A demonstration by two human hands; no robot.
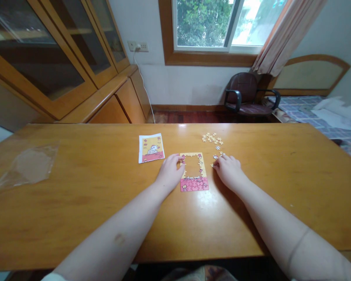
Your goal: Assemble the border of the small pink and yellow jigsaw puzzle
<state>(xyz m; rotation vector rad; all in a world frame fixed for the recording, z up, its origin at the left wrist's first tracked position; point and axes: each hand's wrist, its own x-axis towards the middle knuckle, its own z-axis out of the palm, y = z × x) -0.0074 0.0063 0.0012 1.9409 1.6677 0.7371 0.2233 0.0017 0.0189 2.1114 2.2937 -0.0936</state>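
A partly assembled jigsaw puzzle (194, 184) lies flat on the table, its yellow border and pink lower part joined around a bare rectangular middle. My left hand (171, 171) rests at the puzzle's left edge, fingers apart and fingertips on the border. To the right of the puzzle, my right hand (230, 171) is closed near the table, with a small yellow puzzle piece (212, 165) showing at its fingertips. Loose puzzle pieces (212, 138) lie scattered just beyond this hand. A picture sheet (151, 148) of a white animal on yellow and pink lies beyond my left hand.
A clear plastic bag (32, 164) lies at the left of the wooden table (90, 218). Behind the table are a glass-door cabinet (105, 78), a dark armchair (244, 93) under the window, and a bed (298, 111) at the right.
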